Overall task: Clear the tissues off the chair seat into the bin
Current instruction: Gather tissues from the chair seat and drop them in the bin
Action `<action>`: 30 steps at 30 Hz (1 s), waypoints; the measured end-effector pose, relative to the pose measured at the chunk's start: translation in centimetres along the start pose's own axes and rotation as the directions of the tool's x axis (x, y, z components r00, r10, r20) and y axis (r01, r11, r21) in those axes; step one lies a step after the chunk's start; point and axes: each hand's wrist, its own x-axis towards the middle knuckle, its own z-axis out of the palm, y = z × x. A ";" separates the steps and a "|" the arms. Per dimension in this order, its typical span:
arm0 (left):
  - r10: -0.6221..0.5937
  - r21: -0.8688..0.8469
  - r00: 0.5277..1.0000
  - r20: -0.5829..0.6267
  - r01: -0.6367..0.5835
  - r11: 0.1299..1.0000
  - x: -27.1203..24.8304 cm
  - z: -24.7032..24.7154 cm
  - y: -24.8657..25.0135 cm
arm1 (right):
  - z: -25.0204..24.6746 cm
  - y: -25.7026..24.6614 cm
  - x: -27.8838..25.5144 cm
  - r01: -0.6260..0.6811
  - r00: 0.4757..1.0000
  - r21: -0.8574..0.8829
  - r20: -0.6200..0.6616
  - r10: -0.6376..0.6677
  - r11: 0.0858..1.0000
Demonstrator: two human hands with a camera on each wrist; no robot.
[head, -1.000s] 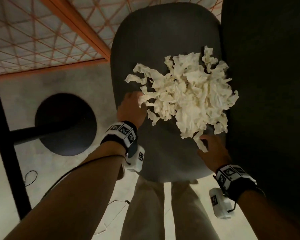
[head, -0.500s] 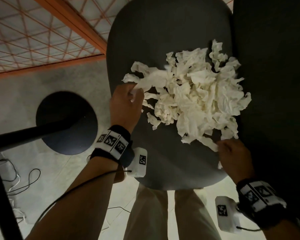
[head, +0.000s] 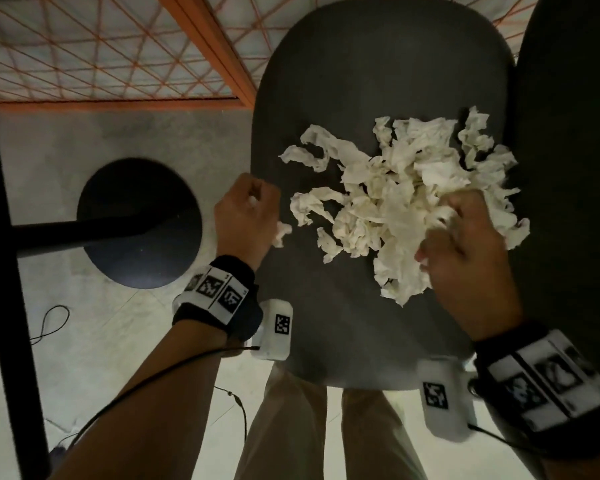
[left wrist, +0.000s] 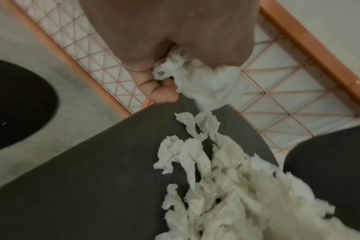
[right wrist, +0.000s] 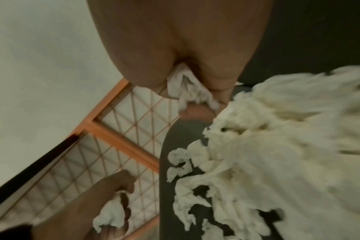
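Gripping a crumpled tissue (left wrist: 197,78), your left hand (head: 245,216) hung off the chair seat (head: 361,81); your right hand (head: 465,258) clutched the tissues (head: 395,202) (still piled there).

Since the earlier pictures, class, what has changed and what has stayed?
The left hand gripped a tissue clump and pulled back off the seat's left edge. The right hand moved up into the tissue pile and grabbed a bunch. Most tissues remain on the chair seat.

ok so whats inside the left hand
The left hand grips a crumpled tissue wad that spills from the fist. How much more is balled up inside stays hidden by the curled fingers.
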 end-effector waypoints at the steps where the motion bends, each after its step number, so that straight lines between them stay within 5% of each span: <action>1: 0.000 0.038 0.999 0.046 -0.002 0.999 0.3 0.4 -0.3 | 1.2 -0.6 1.2 0.060 0.997 -0.020 0.056 -0.059 0.998; 6: -0.101 0.397 0.939 0.328 -0.040 0.917 2.4 2.8 -2.4 | 8.4 -1.0 6.6 0.181 0.944 -0.350 0.325 -0.061 0.919; 10: -0.049 0.432 0.919 0.392 -0.137 0.891 3.0 4.2 -3.3 | 12.3 1.7 9.0 0.184 0.896 -0.565 0.433 0.099 0.804; 13: -0.036 0.418 0.931 0.364 -0.129 0.899 2.9 4.3 -4.2 | 13.2 3.3 9.5 0.172 0.916 -0.677 0.376 0.135 0.716; 17: -0.078 0.310 0.947 0.312 -0.024 0.950 2.2 3.5 -5.2 | 12.4 3.3 8.7 0.127 0.947 -0.582 0.311 0.076 0.803; 21: -0.152 0.143 0.962 0.228 0.121 0.982 1.9 1.6 -5.1 | 10.5 2.1 6.9 0.114 0.991 -0.323 0.099 -0.087 0.940; 24: -0.065 0.088 0.976 0.208 0.048 0.995 2.1 0.5 -3.2 | 8.8 1.0 6.4 0.091 0.994 -0.173 -0.042 -0.100 0.981; 30: -0.020 0.171 0.976 0.218 -0.018 0.985 5.3 2.2 0.5 | 7.9 -0.3 9.8 0.012 1.000 -0.126 -0.019 -0.015 0.992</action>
